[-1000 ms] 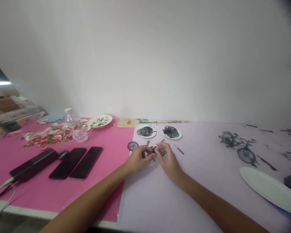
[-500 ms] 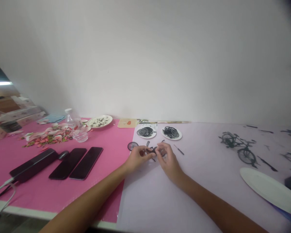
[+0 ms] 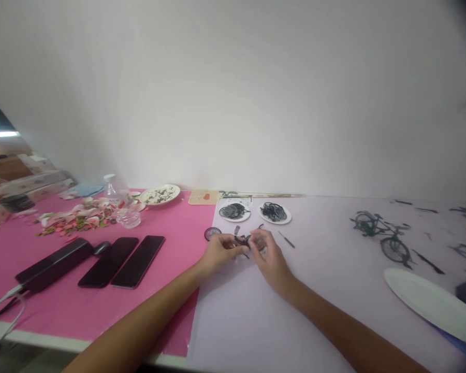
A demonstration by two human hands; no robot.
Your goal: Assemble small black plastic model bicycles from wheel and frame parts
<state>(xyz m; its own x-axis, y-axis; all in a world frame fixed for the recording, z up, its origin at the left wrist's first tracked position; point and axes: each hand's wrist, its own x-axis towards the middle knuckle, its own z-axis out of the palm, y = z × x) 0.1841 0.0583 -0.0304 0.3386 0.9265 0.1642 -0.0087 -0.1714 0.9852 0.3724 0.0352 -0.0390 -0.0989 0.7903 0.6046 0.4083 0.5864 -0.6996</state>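
Observation:
Over the pale sheet, my left hand (image 3: 220, 252) and my right hand (image 3: 270, 256) meet at the fingertips, both pinching a small black part (image 3: 242, 240) between them. Its exact shape is partly hidden by the fingers. A small black spoked wheel (image 3: 212, 233) lies just beyond my left hand. Another small dark piece (image 3: 237, 229) rests behind the held part. To the right of my right hand is a thin screwdriver (image 3: 287, 240). Two white plates, the left plate (image 3: 234, 218) and the right plate (image 3: 288, 217), hold black wheels and parts.
An assembled black model bicycle (image 3: 384, 231) stands at the right, near an oval white plate (image 3: 431, 305). On the pink cover lie two phones (image 3: 108, 262), (image 3: 138, 261), a black power strip (image 3: 54, 264), a clear bottle (image 3: 112, 190) and pink petals (image 3: 77, 217).
Both hands stay nearly in place; the fingers and the black part between them have shifted only very slightly.

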